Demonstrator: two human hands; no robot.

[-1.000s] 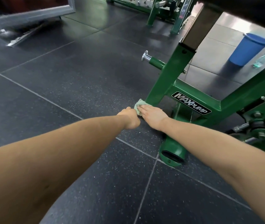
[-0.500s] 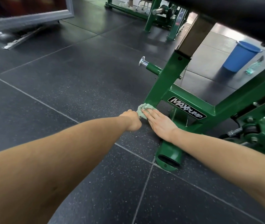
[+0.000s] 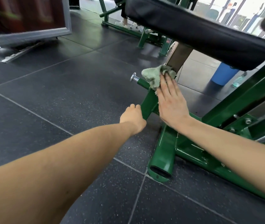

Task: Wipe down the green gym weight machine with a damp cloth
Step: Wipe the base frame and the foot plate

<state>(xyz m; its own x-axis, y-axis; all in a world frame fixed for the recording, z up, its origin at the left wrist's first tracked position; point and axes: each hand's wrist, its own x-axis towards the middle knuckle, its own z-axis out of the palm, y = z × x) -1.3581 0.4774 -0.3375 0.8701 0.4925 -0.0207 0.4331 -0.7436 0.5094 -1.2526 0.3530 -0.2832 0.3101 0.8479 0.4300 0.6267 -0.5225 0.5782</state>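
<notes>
Where the right hand (image 3: pixel 171 101) presses, the cloth (image 3: pixel 154 76) lies beneath its fingertips.

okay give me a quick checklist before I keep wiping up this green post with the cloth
1. Cloth flat under the right hand, against the green post: ok.
2. Left hand bracing the post lower down: ok.
3. Peg sticking out beside the cloth, easy to snag: not ok.
4. Black pad overhanging close above, little headroom: not ok.
5. Cloth still damp enough: cannot tell.
6. Blue bucket nearby for rinsing: ok.
</notes>
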